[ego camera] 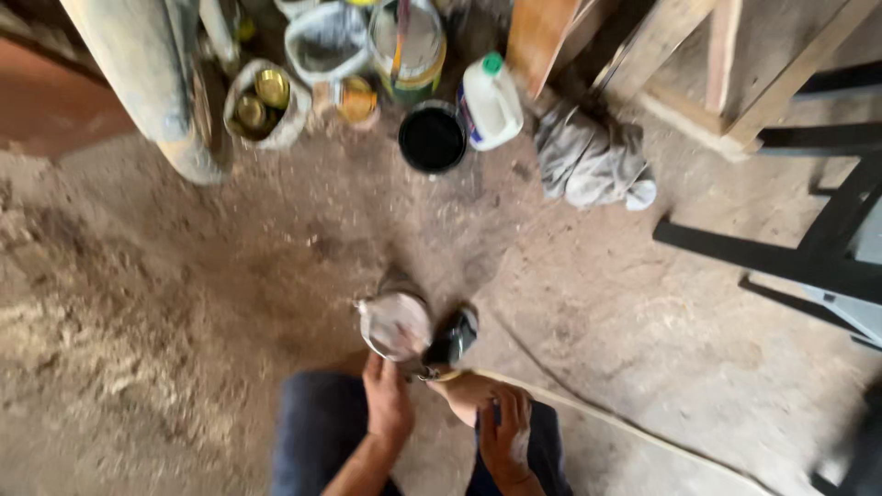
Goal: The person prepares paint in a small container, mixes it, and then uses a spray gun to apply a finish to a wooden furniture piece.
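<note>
Views: you have one, the head camera; there is no second view to share any part of the scene with.
Position: it sits on your head, above your own knees and hands.
Direction: it looks steeply down at the dirt floor [230, 303] and slightly forward, so things farther from you fall at the top of the frame.
Near field: your left hand [386, 400] and right hand [503, 432] sit low at centre, close to the lens.
Far field: the cans and the white jug [490, 101] line the top edge.
Sharpness: the whole view is motion-blurred.
</note>
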